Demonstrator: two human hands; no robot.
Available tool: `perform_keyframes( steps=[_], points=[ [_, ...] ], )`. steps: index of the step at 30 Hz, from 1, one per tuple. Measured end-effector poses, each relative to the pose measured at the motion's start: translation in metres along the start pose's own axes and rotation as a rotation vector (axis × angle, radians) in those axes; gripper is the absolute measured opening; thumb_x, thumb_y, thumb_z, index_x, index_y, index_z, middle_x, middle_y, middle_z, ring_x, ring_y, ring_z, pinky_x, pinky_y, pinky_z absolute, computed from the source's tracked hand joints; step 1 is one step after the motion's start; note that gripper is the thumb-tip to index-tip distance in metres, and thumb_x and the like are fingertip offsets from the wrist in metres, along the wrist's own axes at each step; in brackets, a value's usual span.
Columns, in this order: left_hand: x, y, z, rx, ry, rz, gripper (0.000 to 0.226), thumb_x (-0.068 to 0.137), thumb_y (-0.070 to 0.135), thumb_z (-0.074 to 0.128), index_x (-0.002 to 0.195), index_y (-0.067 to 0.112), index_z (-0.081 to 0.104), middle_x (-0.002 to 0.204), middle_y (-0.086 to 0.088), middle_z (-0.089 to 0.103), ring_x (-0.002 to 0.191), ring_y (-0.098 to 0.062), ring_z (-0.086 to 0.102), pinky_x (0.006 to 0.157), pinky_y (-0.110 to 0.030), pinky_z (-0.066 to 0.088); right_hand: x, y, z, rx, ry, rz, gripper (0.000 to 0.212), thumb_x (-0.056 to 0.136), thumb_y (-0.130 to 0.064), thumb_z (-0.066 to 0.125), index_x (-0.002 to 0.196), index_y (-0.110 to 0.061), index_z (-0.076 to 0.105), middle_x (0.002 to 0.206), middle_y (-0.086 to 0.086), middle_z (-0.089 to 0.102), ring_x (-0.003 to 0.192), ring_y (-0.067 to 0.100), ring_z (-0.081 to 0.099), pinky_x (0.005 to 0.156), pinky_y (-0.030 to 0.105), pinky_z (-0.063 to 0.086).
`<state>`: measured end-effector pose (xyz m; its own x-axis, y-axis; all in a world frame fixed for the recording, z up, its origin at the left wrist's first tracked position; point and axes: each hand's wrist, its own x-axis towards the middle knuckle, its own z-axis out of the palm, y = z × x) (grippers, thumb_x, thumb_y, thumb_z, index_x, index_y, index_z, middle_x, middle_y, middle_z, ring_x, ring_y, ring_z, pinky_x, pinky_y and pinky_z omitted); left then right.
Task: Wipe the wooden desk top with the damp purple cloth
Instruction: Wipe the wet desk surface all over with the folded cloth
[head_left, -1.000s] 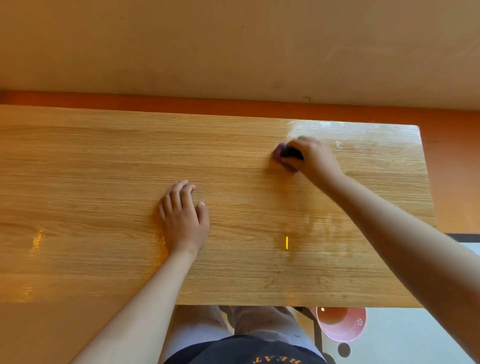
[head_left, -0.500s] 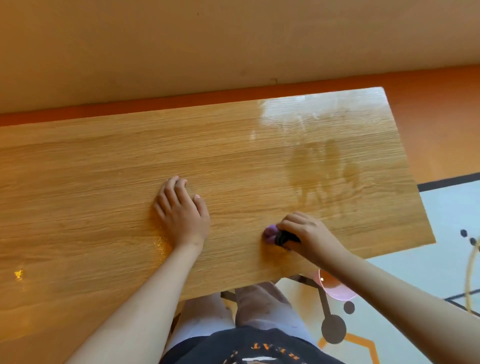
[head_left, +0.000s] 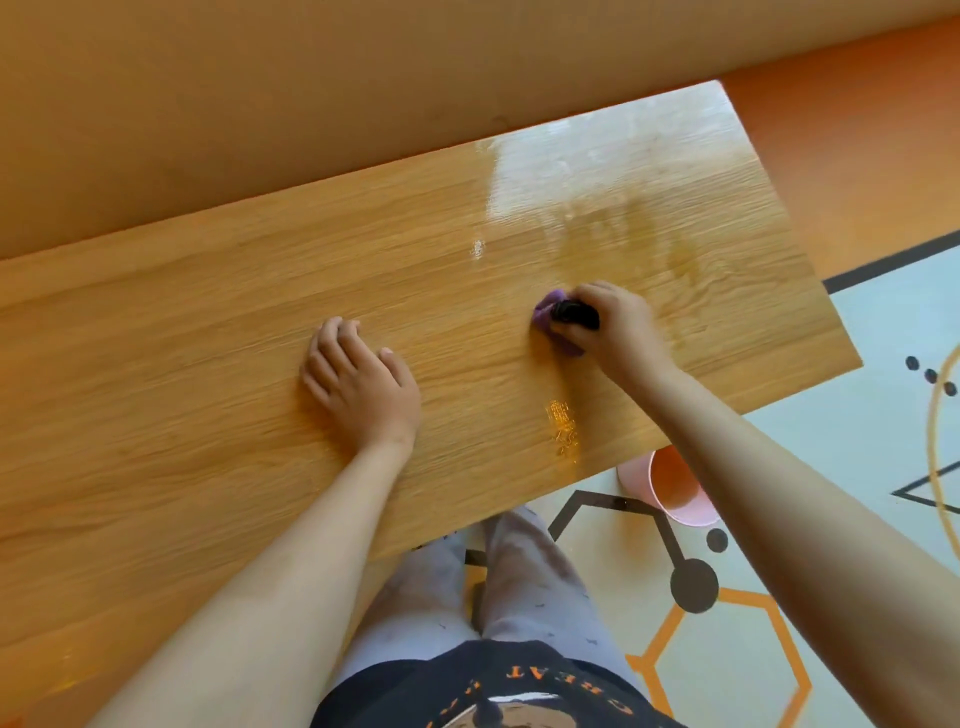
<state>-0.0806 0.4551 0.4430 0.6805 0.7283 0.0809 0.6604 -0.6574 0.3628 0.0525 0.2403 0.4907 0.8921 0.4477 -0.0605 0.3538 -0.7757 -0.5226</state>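
fingers (head_left: 597, 293) of the right hand (head_left: 621, 327) are curled tightly round the purple cloth (head_left: 546, 312), which is bunched up and pressed onto the wooden desk top (head_left: 208, 338) in its right half, about midway between the far and near edges. a small dark thing (head_left: 574, 314) is seen in the same grip, against the cloth; what it is cannot be told. only a crumpled corner of the cloth is left showing beyond the fingertips. the left hand (head_left: 363, 384) is laid flat on the desk near its middle, palm down, with straight fingers kept close together and nothing held, well apart from the cloth. a wet sheen (head_left: 597, 166) is spread over the far right part of the desk, and a bright glint (head_left: 563, 426) is seen close to the near edge. a pink basin (head_left: 635, 480) is stood on the patterned floor (head_left: 857, 467) just past that edge, partly hidden by the right forearm.
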Motion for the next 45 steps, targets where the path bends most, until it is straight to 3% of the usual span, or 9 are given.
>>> perform_keyframes(
  steps=[6,9,17,21,26,33,37,39,45],
  points=[
    [-0.002,-0.001,0.0,0.002,0.004,0.016,0.041,0.085,0.023,0.048,0.122,0.007,0.05,0.137,-0.011,0.047,0.13,-0.033,0.04,0.11,-0.049,0.025,-0.122,-0.002,0.002,0.004,-0.117,-0.029,0.016,0.074,-0.026,0.072,0.084,-0.014,0.067,0.076,-0.001,0.058,0.071,0.014,0.051,0.061,0.017,0.03],
    [-0.002,-0.001,0.0,0.013,-0.013,0.019,0.041,0.086,0.023,0.046,0.124,0.007,0.049,0.139,-0.011,0.046,0.132,-0.033,0.038,0.111,-0.05,0.023,-0.135,0.012,-0.005,0.003,-0.157,0.013,0.013,0.076,-0.021,0.076,0.083,-0.014,0.067,0.076,0.0,0.06,0.072,0.018,0.055,0.062,0.023,0.038],
    [-0.002,-0.001,-0.001,0.034,-0.033,0.026,0.042,0.087,0.024,0.044,0.126,0.008,0.047,0.14,-0.01,0.044,0.133,-0.032,0.037,0.11,-0.05,0.023,-0.126,0.015,-0.004,0.071,0.285,0.465,0.012,0.082,-0.02,0.069,0.09,-0.011,0.068,0.088,0.007,0.065,0.083,0.023,0.059,0.071,0.031,0.043],
    [-0.001,0.0,-0.001,0.037,-0.05,0.022,0.043,0.088,0.024,0.042,0.127,0.008,0.046,0.141,-0.01,0.043,0.134,-0.033,0.036,0.111,-0.051,0.023,-0.14,-0.047,0.045,0.161,0.172,0.288,0.013,0.076,-0.016,0.073,0.087,-0.013,0.067,0.083,0.003,0.063,0.082,0.019,0.057,0.071,0.024,0.039],
    [-0.001,-0.001,-0.001,0.039,-0.053,0.022,0.042,0.089,0.024,0.039,0.127,0.007,0.046,0.142,-0.01,0.042,0.135,-0.032,0.035,0.112,-0.05,0.021,-0.167,-0.097,0.085,0.177,-0.002,0.135,0.016,0.076,-0.02,0.075,0.086,-0.012,0.065,0.08,-0.001,0.057,0.077,0.017,0.054,0.064,0.026,0.042],
    [0.001,0.0,-0.001,0.046,-0.064,0.023,0.043,0.09,0.025,0.037,0.128,0.008,0.045,0.143,-0.01,0.041,0.136,-0.032,0.033,0.112,-0.048,0.018,-0.157,-0.008,0.023,0.177,0.213,0.395,0.015,0.08,-0.03,0.068,0.084,-0.015,0.065,0.079,0.003,0.062,0.075,0.023,0.061,0.068,0.04,0.048],
    [-0.001,0.0,-0.003,0.041,-0.068,0.027,0.043,0.09,0.025,0.037,0.128,0.007,0.044,0.143,-0.011,0.04,0.137,-0.032,0.033,0.113,-0.048,0.017,-0.151,0.022,0.002,0.099,0.349,0.588,0.015,0.084,-0.025,0.064,0.074,-0.015,0.057,0.077,0.002,0.059,0.076,0.024,0.058,0.063,0.03,0.037],
    [-0.001,0.001,-0.004,0.037,-0.075,0.023,0.044,0.09,0.025,0.036,0.129,0.007,0.044,0.144,-0.011,0.04,0.137,-0.032,0.032,0.113,-0.048,0.017,-0.149,0.018,0.007,0.086,0.389,0.629,0.014,0.084,-0.023,0.064,0.077,-0.012,0.059,0.081,0.006,0.061,0.078,0.027,0.058,0.065,0.033,0.039],
    [-0.001,0.001,-0.004,0.038,-0.08,0.021,0.044,0.09,0.025,0.034,0.128,0.007,0.044,0.144,-0.012,0.04,0.137,-0.033,0.032,0.113,-0.049,0.017,-0.152,-0.041,0.038,0.13,0.203,0.377,0.015,0.081,-0.024,0.071,0.083,-0.01,0.065,0.081,0.005,0.062,0.077,0.018,0.054,0.066,0.028,0.039]
  ],
)
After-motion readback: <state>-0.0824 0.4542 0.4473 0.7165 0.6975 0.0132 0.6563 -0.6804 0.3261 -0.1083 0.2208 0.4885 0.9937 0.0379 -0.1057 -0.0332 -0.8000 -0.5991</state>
